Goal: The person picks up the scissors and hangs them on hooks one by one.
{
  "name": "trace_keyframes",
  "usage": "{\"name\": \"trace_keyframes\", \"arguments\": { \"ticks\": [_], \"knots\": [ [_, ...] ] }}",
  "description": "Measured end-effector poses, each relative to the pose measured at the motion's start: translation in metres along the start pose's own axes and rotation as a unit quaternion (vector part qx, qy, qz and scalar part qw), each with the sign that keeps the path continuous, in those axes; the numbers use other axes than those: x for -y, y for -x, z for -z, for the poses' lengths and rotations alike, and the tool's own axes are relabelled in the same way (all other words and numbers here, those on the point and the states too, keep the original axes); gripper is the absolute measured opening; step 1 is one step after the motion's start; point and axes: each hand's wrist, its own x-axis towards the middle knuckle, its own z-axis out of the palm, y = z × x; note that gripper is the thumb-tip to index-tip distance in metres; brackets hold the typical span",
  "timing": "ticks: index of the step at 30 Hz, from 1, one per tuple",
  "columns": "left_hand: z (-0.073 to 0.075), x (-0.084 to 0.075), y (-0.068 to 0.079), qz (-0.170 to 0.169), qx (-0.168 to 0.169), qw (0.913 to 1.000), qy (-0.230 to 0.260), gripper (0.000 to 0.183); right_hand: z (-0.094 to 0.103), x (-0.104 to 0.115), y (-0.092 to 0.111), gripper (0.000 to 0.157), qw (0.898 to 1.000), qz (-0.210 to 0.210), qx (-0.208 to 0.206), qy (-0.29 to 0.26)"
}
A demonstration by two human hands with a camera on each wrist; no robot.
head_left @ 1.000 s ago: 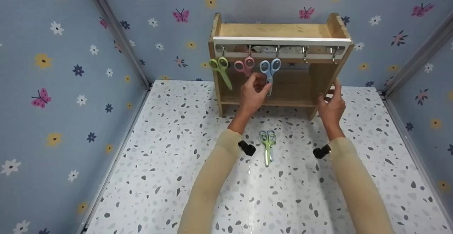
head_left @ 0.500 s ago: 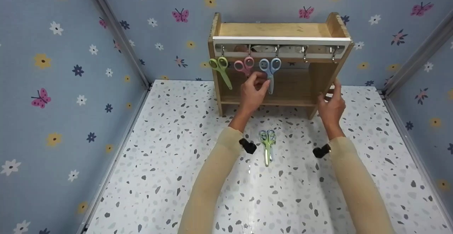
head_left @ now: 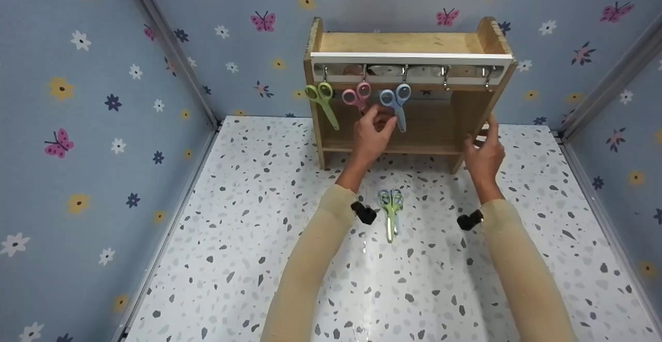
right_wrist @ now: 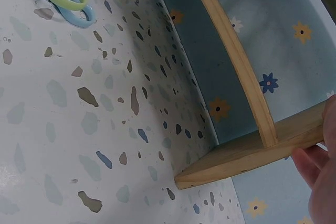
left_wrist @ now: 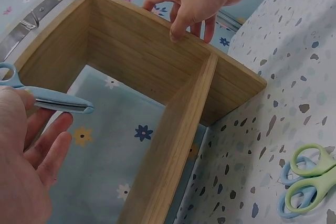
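Note:
Blue scissors (head_left: 397, 101) hang from the middle hook of a small wooden shelf (head_left: 398, 44), blades tilted down to the right. My left hand (head_left: 370, 137) pinches them near the base of the blades; in the left wrist view the thumb lies in front and the other fingers (left_wrist: 51, 142) spread loosely below. My right hand (head_left: 485, 158) holds the shelf's right side panel, thumb inside and fingers on the outer face. Pink scissors (head_left: 357, 95), partly covered by my left hand, and green scissors (head_left: 325, 104) hang on the hooks to the left.
Green-handled scissors (head_left: 390, 212) lie over another blue pair on the speckled white tabletop (head_left: 248, 238), in front of the shelf. Two hooks (head_left: 446, 79) at the right bear nothing. Flower-patterned panels (head_left: 77, 176) stand at the left, back and right.
The blue scissors' tip has swung right and slightly up, with my left hand shifting slightly right. My right hand stays on the side panel.

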Motion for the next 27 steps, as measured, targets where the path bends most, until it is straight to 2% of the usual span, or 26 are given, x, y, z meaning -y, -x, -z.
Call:
{"name": "trace_keyframes", "arguments": {
  "ticks": [9, 15, 27],
  "knots": [
    [0.0, 0.002, 0.001, 0.002, 0.0, 0.9999, 0.017, 0.026, -0.001, 0.0, 0.0, 0.068, 1.0, 0.008, -0.006, 0.006],
    [0.001, 0.004, 0.003, -0.002, 0.006, 0.9996, 0.026, 0.027, -0.001, 0.001, 0.0, 0.069, 1.0, -0.001, -0.002, 0.004],
    [0.003, 0.013, 0.016, -0.012, 0.022, 0.9993, 0.029, 0.031, 0.0, 0.003, 0.001, 0.072, 1.0, -0.011, 0.004, 0.002]
  ]
}}
